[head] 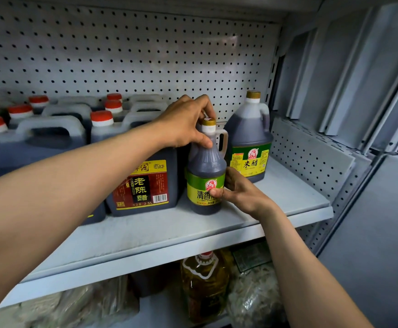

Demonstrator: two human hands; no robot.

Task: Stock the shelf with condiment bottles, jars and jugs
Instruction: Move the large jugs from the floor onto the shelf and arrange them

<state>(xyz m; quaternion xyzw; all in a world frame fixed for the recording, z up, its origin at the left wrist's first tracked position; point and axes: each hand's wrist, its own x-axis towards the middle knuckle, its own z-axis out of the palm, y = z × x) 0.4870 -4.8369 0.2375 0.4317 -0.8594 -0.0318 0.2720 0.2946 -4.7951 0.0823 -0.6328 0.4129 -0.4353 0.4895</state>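
Observation:
A small dark vinegar bottle [205, 169] with a gold cap and green-yellow label stands upright on the grey shelf [294, 192]. My left hand [183, 121] grips its neck and cap from above. My right hand [238, 190] holds its lower body, thumb across the label. To its right, further back, stands a bigger jug [250, 143] with the same green label and a gold cap. On its left stands a 2.5 L dark vinegar jug [146, 183] with a red and black label.
Several red-capped dark jugs [51, 129] fill the shelf's left and back. A pegboard wall [127, 55] closes the rear and the right side. Below, a yellow oil jug [205, 282] and plastic bags [252, 294] sit on the lower shelf.

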